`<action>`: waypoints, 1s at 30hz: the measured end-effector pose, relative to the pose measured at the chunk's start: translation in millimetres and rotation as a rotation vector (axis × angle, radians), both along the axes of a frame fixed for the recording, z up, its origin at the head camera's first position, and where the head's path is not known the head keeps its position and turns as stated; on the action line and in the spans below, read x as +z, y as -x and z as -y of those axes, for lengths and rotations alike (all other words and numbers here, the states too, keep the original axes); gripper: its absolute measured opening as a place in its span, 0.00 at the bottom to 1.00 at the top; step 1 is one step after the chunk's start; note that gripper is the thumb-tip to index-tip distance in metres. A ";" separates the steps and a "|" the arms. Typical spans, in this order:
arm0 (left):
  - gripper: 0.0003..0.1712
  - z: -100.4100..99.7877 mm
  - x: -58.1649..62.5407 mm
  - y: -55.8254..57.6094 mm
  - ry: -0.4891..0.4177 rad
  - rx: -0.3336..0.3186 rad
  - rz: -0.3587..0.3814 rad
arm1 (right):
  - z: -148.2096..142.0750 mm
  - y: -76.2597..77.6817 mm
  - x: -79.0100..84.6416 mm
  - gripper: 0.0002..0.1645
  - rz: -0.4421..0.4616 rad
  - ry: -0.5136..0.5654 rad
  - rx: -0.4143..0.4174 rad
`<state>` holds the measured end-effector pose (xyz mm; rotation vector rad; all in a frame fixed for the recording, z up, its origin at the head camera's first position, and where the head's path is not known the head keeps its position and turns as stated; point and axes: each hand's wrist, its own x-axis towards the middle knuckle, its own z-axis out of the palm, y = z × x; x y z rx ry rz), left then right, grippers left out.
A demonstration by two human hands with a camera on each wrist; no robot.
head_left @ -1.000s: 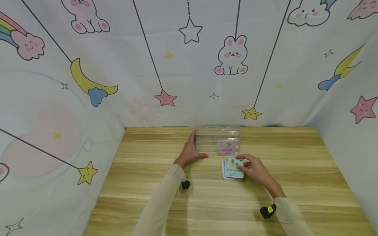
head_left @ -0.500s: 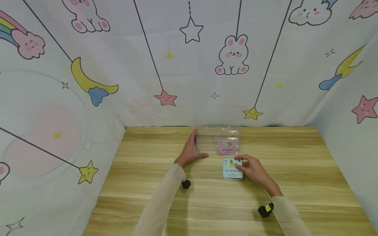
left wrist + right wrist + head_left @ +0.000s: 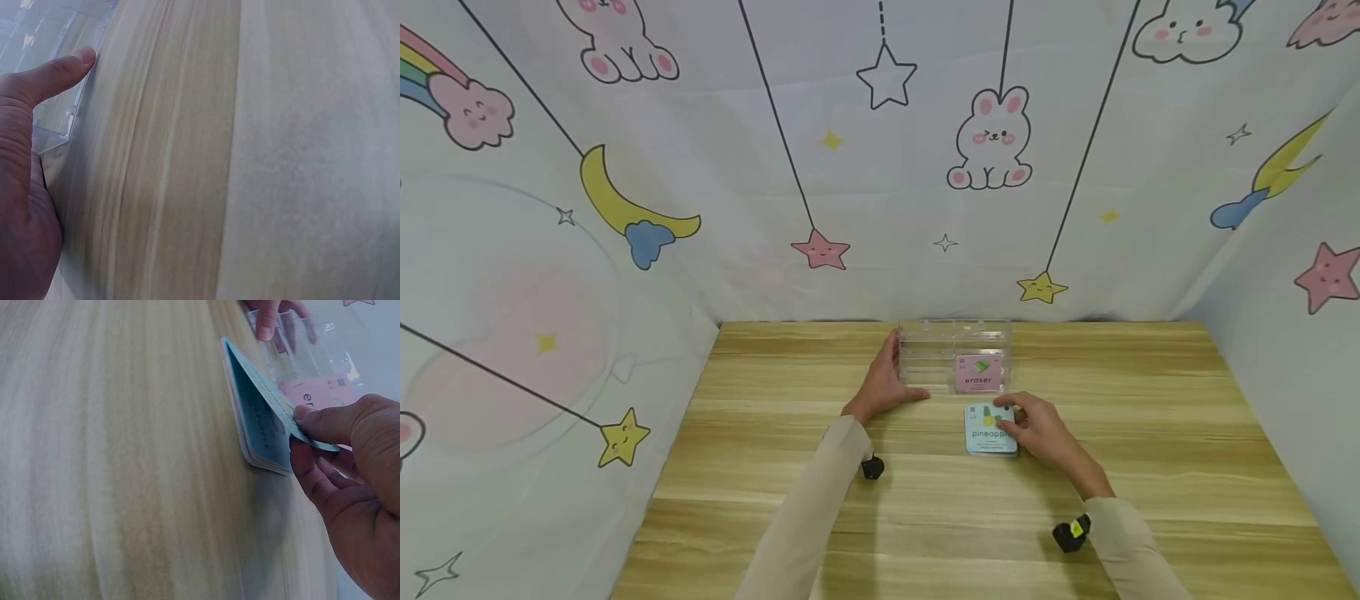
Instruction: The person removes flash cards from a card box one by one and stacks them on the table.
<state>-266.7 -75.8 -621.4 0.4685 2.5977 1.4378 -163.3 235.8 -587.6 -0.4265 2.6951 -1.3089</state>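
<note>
A clear divided plastic box (image 3: pixel 925 364) stands at the back of the table. My left hand (image 3: pixel 880 388) grips its left side, thumb along the front edge. A pink "eraser" card (image 3: pixel 978 374) is in the right compartment. In front of the box lies a small stack of light blue cards (image 3: pixel 265 447). My right hand (image 3: pixel 1042 427) pinches the top "pineapple" card (image 3: pixel 985 442) between thumb and fingers. The right wrist view shows that card (image 3: pixel 259 381) tilted, its right edge lifted off the stack and its far left edge still against it.
The wood-grain table (image 3: pixel 790 358) ends at a white cloth backdrop (image 3: pixel 880 192) with cartoon prints, right behind the box. The cloth also hangs at both sides. A black wrist device (image 3: pixel 1070 534) is on the right forearm, another black device (image 3: pixel 872 468) on the left.
The pineapple card, set askew on the stack a second ago, has shifted slightly left and lines up with it in the head view. My right hand moved slightly left; my left hand stayed put.
</note>
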 end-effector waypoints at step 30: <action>0.81 -0.1 -0.4 -0.9 -0.005 0.003 -0.019 | -2.4 -3.0 -18.7 0.23 -0.219 -0.127 0.072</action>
